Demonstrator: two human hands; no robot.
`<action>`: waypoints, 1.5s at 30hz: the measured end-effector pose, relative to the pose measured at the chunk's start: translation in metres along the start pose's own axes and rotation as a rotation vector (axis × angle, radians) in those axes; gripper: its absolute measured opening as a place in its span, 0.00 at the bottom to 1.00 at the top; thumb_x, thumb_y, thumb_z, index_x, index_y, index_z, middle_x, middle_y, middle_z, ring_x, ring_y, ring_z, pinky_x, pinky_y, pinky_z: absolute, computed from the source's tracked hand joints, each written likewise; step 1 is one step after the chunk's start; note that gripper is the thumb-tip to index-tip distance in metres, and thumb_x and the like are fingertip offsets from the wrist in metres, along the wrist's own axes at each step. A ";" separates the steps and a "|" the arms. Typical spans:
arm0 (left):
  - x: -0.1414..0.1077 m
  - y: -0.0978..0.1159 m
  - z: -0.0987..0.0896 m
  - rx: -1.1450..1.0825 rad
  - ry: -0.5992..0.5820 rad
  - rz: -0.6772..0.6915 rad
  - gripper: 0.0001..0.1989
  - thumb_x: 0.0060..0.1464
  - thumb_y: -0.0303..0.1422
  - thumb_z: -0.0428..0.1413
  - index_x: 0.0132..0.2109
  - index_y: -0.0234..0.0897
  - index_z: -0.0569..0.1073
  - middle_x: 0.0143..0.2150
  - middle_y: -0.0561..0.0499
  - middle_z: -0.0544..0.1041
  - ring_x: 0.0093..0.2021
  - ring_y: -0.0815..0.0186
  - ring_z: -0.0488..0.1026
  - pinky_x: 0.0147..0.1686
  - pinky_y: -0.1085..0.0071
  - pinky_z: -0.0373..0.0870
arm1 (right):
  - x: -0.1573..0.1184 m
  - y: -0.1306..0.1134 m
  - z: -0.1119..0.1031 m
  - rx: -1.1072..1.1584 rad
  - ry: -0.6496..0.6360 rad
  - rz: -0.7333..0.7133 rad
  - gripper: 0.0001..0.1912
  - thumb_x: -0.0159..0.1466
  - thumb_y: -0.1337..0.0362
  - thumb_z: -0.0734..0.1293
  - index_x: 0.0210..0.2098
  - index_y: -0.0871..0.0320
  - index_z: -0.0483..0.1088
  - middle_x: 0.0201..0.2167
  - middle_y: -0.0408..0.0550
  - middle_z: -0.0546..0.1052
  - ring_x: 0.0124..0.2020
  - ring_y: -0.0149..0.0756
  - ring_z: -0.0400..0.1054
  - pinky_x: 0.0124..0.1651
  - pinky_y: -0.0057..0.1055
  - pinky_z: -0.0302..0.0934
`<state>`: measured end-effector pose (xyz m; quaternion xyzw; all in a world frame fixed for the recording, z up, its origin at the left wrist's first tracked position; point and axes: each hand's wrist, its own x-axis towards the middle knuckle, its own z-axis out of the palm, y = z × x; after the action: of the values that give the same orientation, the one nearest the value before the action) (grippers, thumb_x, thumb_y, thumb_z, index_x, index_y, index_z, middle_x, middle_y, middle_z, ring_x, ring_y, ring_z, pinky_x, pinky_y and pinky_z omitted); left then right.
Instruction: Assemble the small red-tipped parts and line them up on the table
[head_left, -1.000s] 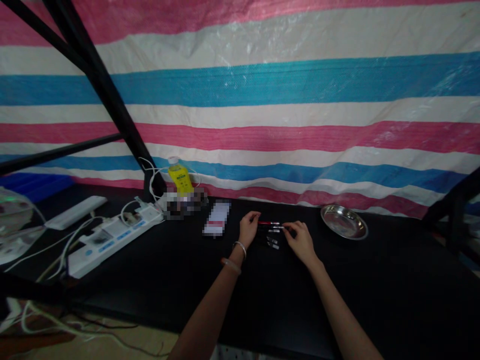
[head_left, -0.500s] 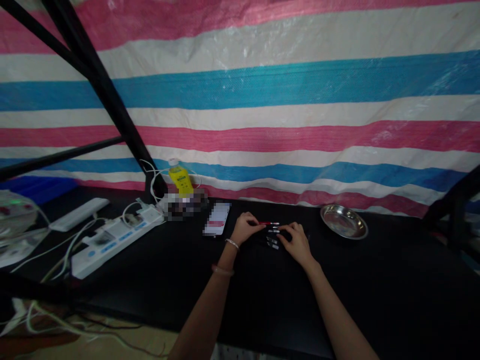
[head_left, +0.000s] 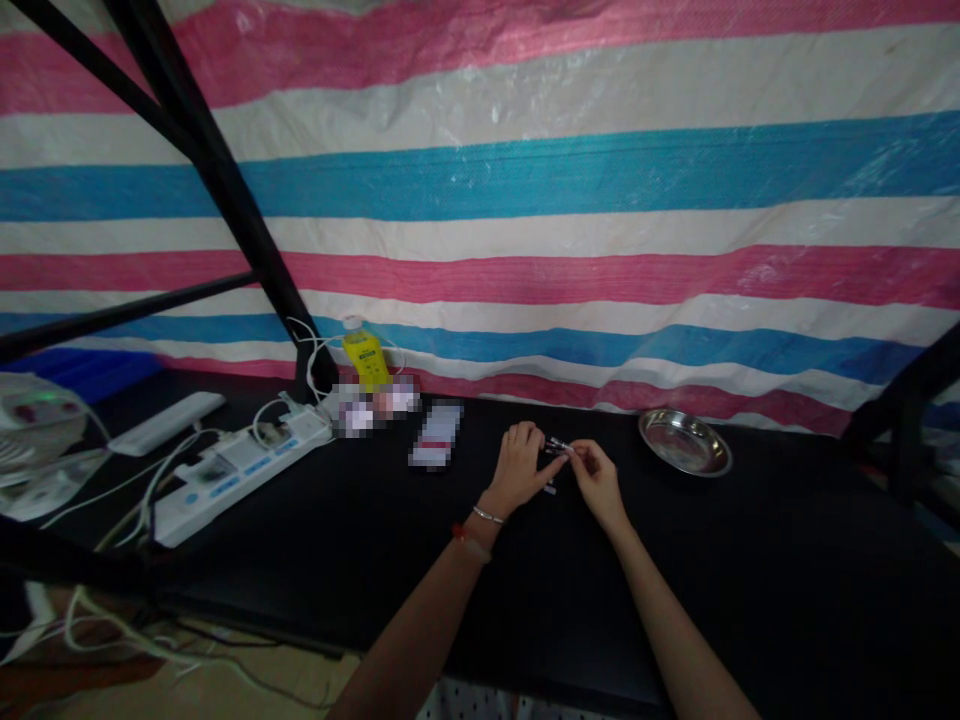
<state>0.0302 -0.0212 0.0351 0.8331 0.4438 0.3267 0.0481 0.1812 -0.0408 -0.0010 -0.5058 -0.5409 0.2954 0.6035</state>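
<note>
A small group of slim pens [head_left: 556,445] with shiny, pale ends lies on the black table between my hands. My left hand [head_left: 519,465] is laid over them from the left, fingers bent round their far side and thumb stretched along the near side. Most of the pens' length is hidden under it. From the right, my right hand [head_left: 598,478] pinches at the ends of the pens with thumb and forefinger, close to my left thumb tip. Just below the left thumb a pale pen end [head_left: 550,489] shows. How many pens each hand grips is too small to tell.
A round steel dish [head_left: 685,442] stands to the right. On the left are a phone [head_left: 437,434], a yellow bottle [head_left: 365,357], a white power strip [head_left: 240,470] with cables, and a black metal frame post [head_left: 225,190]. Striped sheeting [head_left: 525,230] hangs behind the table [head_left: 337,560].
My left hand has moved right, from pinching beside a red pen to covering the group. My right hand has shifted slightly and now pinches at the pen ends. The view has moved a little.
</note>
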 end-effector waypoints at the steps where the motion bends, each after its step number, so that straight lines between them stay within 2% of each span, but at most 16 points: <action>1: 0.000 -0.002 0.002 -0.011 0.066 -0.041 0.17 0.56 0.45 0.48 0.43 0.35 0.67 0.46 0.43 0.66 0.48 0.57 0.62 0.48 0.61 0.59 | 0.000 -0.001 0.002 0.097 0.019 0.057 0.17 0.55 0.49 0.66 0.33 0.56 0.67 0.25 0.43 0.70 0.24 0.31 0.62 0.27 0.28 0.56; 4: -0.001 -0.010 0.006 -0.073 0.212 -0.091 0.20 0.58 0.41 0.47 0.53 0.33 0.61 0.52 0.40 0.64 0.54 0.57 0.60 0.52 0.60 0.58 | -0.001 -0.003 0.007 0.384 -0.023 0.235 0.19 0.49 0.49 0.71 0.31 0.57 0.68 0.22 0.42 0.70 0.19 0.28 0.59 0.21 0.26 0.52; 8: -0.001 -0.015 0.011 -0.122 0.237 -0.068 0.19 0.60 0.38 0.45 0.56 0.35 0.58 0.50 0.42 0.69 0.52 0.60 0.65 0.51 0.61 0.60 | -0.004 -0.005 0.013 0.652 -0.129 0.452 0.17 0.45 0.56 0.75 0.29 0.58 0.70 0.21 0.41 0.71 0.19 0.26 0.61 0.21 0.23 0.55; 11: -0.002 -0.015 0.015 -0.144 0.272 -0.041 0.20 0.60 0.36 0.45 0.58 0.36 0.57 0.49 0.43 0.71 0.50 0.60 0.68 0.50 0.60 0.62 | -0.006 -0.003 0.013 0.766 -0.137 0.579 0.17 0.42 0.60 0.77 0.28 0.58 0.72 0.22 0.41 0.72 0.22 0.25 0.65 0.25 0.22 0.61; 14: -0.002 -0.015 0.016 -0.189 0.337 -0.007 0.25 0.59 0.35 0.48 0.61 0.36 0.52 0.49 0.43 0.72 0.49 0.60 0.69 0.49 0.59 0.63 | -0.005 -0.001 0.010 0.810 -0.147 0.662 0.17 0.40 0.62 0.78 0.28 0.59 0.72 0.21 0.40 0.72 0.21 0.24 0.66 0.26 0.20 0.62; 17: -0.002 -0.014 0.013 -0.198 0.325 0.026 0.23 0.58 0.34 0.49 0.59 0.37 0.55 0.49 0.44 0.72 0.48 0.61 0.70 0.48 0.60 0.64 | -0.004 0.002 0.007 0.814 -0.163 0.709 0.17 0.41 0.63 0.78 0.28 0.60 0.72 0.21 0.41 0.72 0.20 0.22 0.65 0.25 0.18 0.62; 22: -0.003 -0.011 0.010 -0.221 0.333 0.038 0.16 0.57 0.32 0.49 0.53 0.38 0.63 0.48 0.45 0.73 0.48 0.62 0.69 0.47 0.61 0.66 | -0.004 0.008 0.005 0.828 -0.169 0.671 0.14 0.46 0.63 0.76 0.29 0.60 0.71 0.20 0.41 0.72 0.19 0.23 0.63 0.22 0.19 0.61; 26: -0.003 -0.008 0.009 -0.212 0.348 0.081 0.24 0.54 0.31 0.50 0.58 0.35 0.57 0.55 0.41 0.66 0.55 0.59 0.63 0.52 0.60 0.63 | -0.002 0.008 0.004 0.847 -0.178 0.681 0.13 0.47 0.63 0.75 0.29 0.60 0.71 0.20 0.41 0.71 0.17 0.23 0.61 0.19 0.20 0.59; 29: -0.003 -0.007 0.007 -0.144 0.256 0.135 0.27 0.51 0.29 0.51 0.58 0.38 0.58 0.60 0.41 0.59 0.59 0.56 0.59 0.54 0.57 0.59 | -0.001 0.004 0.005 0.844 -0.167 0.711 0.15 0.46 0.62 0.76 0.30 0.60 0.71 0.20 0.41 0.71 0.17 0.23 0.61 0.19 0.20 0.57; 32: -0.002 -0.007 0.007 -0.071 0.175 0.140 0.21 0.48 0.30 0.53 0.51 0.39 0.66 0.60 0.42 0.59 0.58 0.55 0.58 0.53 0.57 0.57 | -0.003 -0.001 0.008 0.822 -0.156 0.693 0.17 0.45 0.59 0.76 0.29 0.60 0.70 0.18 0.40 0.69 0.15 0.22 0.58 0.16 0.19 0.53; 35: -0.002 -0.008 0.007 -0.023 0.165 0.073 0.12 0.49 0.30 0.53 0.43 0.36 0.69 0.55 0.41 0.63 0.56 0.56 0.59 0.52 0.59 0.57 | -0.004 -0.003 0.012 0.788 -0.191 0.642 0.18 0.47 0.53 0.74 0.25 0.61 0.68 0.13 0.36 0.62 0.14 0.21 0.54 0.15 0.19 0.48; 38: -0.001 -0.009 0.007 0.002 0.072 0.052 0.07 0.50 0.27 0.51 0.38 0.36 0.69 0.44 0.46 0.70 0.48 0.61 0.64 0.48 0.62 0.57 | -0.005 -0.004 0.014 0.744 -0.205 0.603 0.21 0.48 0.50 0.73 0.21 0.60 0.63 0.11 0.33 0.55 0.12 0.20 0.51 0.15 0.19 0.44; 41: 0.000 -0.009 0.006 0.026 -0.009 0.044 0.04 0.51 0.26 0.49 0.34 0.37 0.67 0.36 0.50 0.71 0.41 0.63 0.65 0.45 0.63 0.57 | -0.005 -0.005 0.015 0.673 -0.154 0.520 0.23 0.49 0.48 0.71 0.20 0.58 0.59 0.11 0.32 0.53 0.12 0.20 0.49 0.14 0.20 0.41; 45: 0.000 -0.012 0.005 0.039 -0.036 0.021 0.05 0.53 0.27 0.48 0.31 0.37 0.66 0.32 0.51 0.70 0.38 0.64 0.65 0.42 0.65 0.56 | -0.004 -0.008 0.014 0.569 -0.075 0.394 0.24 0.51 0.47 0.69 0.18 0.57 0.56 0.11 0.32 0.52 0.11 0.20 0.47 0.14 0.21 0.38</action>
<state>0.0248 -0.0132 0.0262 0.8443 0.4403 0.3034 0.0363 0.1654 -0.0431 0.0035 -0.4006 -0.3507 0.5636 0.6316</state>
